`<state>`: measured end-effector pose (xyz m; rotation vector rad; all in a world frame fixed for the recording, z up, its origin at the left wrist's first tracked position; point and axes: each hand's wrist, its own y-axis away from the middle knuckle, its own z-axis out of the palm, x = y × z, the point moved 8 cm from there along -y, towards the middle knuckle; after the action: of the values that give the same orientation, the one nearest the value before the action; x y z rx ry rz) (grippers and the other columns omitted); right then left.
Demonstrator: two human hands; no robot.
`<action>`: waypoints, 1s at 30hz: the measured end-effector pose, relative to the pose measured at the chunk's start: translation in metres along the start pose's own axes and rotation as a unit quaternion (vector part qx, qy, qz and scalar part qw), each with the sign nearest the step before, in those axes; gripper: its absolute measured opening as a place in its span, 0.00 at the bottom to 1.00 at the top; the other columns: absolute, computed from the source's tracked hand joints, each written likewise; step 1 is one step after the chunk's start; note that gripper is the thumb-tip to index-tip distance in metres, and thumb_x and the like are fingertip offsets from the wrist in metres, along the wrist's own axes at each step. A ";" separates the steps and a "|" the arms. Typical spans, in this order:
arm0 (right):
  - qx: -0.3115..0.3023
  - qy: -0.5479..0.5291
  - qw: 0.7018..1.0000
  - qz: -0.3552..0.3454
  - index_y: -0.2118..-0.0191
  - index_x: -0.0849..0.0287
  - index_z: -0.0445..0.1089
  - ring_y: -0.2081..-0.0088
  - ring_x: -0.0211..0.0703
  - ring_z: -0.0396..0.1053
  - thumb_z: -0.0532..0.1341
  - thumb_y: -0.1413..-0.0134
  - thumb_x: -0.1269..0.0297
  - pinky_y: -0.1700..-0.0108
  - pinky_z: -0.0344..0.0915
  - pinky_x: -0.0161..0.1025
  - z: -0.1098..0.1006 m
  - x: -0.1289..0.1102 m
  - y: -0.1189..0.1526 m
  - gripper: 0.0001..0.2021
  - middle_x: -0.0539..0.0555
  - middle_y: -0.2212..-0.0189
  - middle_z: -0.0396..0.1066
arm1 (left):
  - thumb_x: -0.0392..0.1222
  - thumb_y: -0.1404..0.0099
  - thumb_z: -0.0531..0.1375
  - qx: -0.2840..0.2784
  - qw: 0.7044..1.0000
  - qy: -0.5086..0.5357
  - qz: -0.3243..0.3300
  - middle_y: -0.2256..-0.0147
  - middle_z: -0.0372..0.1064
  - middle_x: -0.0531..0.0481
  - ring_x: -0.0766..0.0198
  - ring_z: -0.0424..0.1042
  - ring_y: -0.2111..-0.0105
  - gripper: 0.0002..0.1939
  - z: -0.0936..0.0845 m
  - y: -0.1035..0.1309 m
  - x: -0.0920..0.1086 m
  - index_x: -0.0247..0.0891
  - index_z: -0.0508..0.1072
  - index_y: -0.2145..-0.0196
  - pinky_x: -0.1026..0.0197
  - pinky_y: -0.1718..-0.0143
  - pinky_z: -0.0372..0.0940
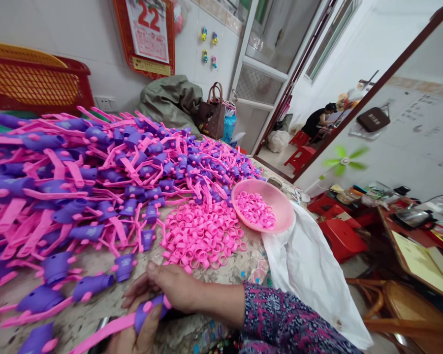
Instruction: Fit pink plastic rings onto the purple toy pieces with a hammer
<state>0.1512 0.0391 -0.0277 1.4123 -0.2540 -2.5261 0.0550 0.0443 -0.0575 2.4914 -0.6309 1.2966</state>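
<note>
At the bottom of the view my left hand is closed around a purple plastic tube part with pink arms. One long pink arm sticks out to the lower left. My right hand curls over the same part from above, its fingers bent round the far side and its palm by the purple end. Whether a small ring is under those fingers is hidden. Just beyond my right hand lies a heap of small pink rings. A large pile of similar purple and pink parts covers the left side of the table.
A pink bowl holding more rings stands to the right, on the edge of a white cloth. Behind the pile are a red basket, a green cover and a brown handbag. A person sits beyond the doorway.
</note>
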 end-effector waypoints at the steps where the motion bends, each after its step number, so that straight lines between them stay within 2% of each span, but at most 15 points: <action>1: 0.002 -0.008 1.000 0.004 0.67 0.63 0.75 0.66 0.42 0.71 0.55 0.50 0.31 0.47 0.64 0.47 -0.001 0.002 -0.001 0.34 0.55 0.69 0.72 | 0.62 0.38 0.52 0.000 1.000 0.002 0.003 0.55 0.77 0.44 0.48 0.74 0.50 0.26 0.000 0.000 0.001 0.40 0.76 0.57 0.52 0.50 0.69; 8: 0.020 -0.028 0.999 0.021 0.67 0.64 0.74 0.68 0.41 0.71 0.54 0.46 0.34 0.50 0.64 0.46 -0.003 0.005 -0.005 0.32 0.55 0.73 0.72 | 0.61 0.37 0.52 0.014 1.000 0.004 0.009 0.56 0.77 0.44 0.48 0.74 0.51 0.25 -0.002 0.000 0.008 0.40 0.77 0.59 0.52 0.50 0.69; 15: 0.007 -0.006 1.000 0.023 0.66 0.65 0.76 0.70 0.41 0.71 0.51 0.43 0.35 0.54 0.66 0.44 -0.003 0.005 -0.006 0.33 0.56 0.74 0.73 | 0.61 0.38 0.52 0.022 1.000 0.016 0.004 0.59 0.78 0.43 0.46 0.72 0.50 0.24 -0.002 0.002 0.012 0.39 0.78 0.62 0.49 0.48 0.67; 21: -0.009 0.002 1.000 0.024 0.61 0.66 0.77 0.66 0.43 0.73 0.50 0.41 0.36 0.49 0.65 0.46 -0.003 0.008 -0.005 0.34 0.59 0.70 0.75 | 0.62 0.39 0.53 0.032 0.999 -0.009 0.028 0.63 0.77 0.44 0.47 0.73 0.52 0.24 -0.003 0.000 0.008 0.40 0.77 0.62 0.50 0.51 0.69; 26: -0.023 -0.007 0.999 0.028 0.60 0.66 0.77 0.65 0.43 0.73 0.49 0.39 0.37 0.47 0.64 0.47 -0.001 0.007 -0.005 0.34 0.58 0.69 0.75 | 0.62 0.38 0.52 0.038 0.999 -0.020 0.018 0.59 0.77 0.42 0.49 0.74 0.54 0.25 -0.002 0.001 0.004 0.39 0.75 0.58 0.53 0.56 0.70; 30: -0.044 -0.002 0.999 0.030 0.61 0.63 0.76 0.65 0.43 0.73 0.48 0.38 0.39 0.46 0.64 0.47 0.003 0.005 -0.003 0.32 0.56 0.70 0.74 | 0.61 0.37 0.51 0.044 0.998 -0.044 0.026 0.57 0.76 0.42 0.48 0.73 0.52 0.25 -0.005 0.003 0.009 0.39 0.75 0.58 0.52 0.53 0.69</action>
<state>0.1461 0.0404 -0.0310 1.3465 -0.1796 -2.4607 0.0546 0.0412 -0.0471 2.6319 -0.6764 1.2659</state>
